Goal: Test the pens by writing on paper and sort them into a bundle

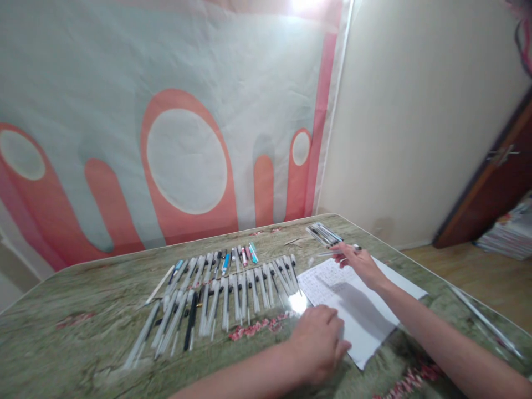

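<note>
My right hand is closed round a thin clear pen, which lies nearly level with its dark end by the knuckles. Below that hand lies a white sheet of paper with rows of handwriting on its upper left part. My left hand rests at the sheet's lower left edge, thumb spread away and fingers loosely bent, holding nothing that shows. Left of the paper, several clear pens with black parts are laid out in two rows. A small clear piece sits near the pen's left end.
Blue, pink and teal pens stand out in the back row. A flat pack of pens lies beyond my right hand. Near the table's right edge is a long clear item. A patterned curtain hangs behind the marbled table.
</note>
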The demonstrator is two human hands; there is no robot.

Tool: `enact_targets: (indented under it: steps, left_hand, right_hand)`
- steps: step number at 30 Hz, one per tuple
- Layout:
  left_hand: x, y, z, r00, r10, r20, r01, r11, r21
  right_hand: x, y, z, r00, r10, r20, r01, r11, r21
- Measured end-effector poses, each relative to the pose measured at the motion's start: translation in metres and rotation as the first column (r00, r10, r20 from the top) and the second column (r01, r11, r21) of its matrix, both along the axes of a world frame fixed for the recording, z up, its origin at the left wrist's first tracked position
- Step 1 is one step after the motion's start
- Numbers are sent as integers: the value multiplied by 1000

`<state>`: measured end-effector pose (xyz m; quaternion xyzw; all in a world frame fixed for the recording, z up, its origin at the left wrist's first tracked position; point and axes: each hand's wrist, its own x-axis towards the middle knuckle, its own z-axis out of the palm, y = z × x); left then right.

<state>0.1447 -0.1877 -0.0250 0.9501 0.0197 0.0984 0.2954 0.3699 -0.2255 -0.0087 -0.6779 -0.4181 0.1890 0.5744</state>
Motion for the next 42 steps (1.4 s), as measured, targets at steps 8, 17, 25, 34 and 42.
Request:
enact_targets:
  steps: [8,17,25,34,42]
  left_hand:
    - [-10,-10,-3,994,5,-112,26,962,272]
    - [-14,-9,1,997,-10,-79,34,951,309]
    - [-13,-9,-2,998,-11,-58,29,950,310]
    - [-14,-9,-2,999,-8,-49,22,955,295]
    - [-14,-9,-1,999,-10,-51,25,948,319]
  right_hand:
    - [13,-39,-40,999,46,-25,-47,997,-67]
    - [20,-48,-55,965,-40,261,67,993,-93]
    - [23,-50,-58,952,-75,298,114,987,-115]
    - [25,-49,-60,929,-46,367,101,986,-131]
    - [24,-49,-61,941,-50,334,97,987,-126]
